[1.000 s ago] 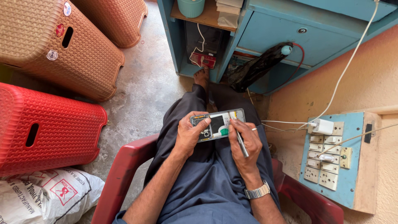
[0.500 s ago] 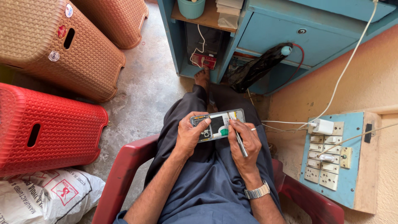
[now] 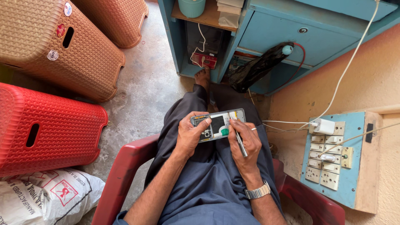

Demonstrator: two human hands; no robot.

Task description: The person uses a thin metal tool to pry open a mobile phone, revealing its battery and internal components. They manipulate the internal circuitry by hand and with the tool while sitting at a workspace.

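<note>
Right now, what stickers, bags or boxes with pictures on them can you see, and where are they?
White sack: bottom left on the floor, crumpled, red and black print.
Round stickers: on the tan woven stool, top left, red and white.
Red box: under the blue cabinet, small, white cable on it.

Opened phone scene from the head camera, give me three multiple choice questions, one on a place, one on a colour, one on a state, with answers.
1. Where is the opened phone?
A. on the floor
B. over the lap, in the left hand
C. on the shelf

2. What colour is the chair?
A. red
B. blue
C. white

3. How does the right hand hold the thin tool?
A. lying loose in an open palm
B. not at all
C. gripped, tip at the phone

Answers: B, fingers wrap its left end above the thighs; A, red arms flank the legs; C, fingers close round the shaft.
</note>
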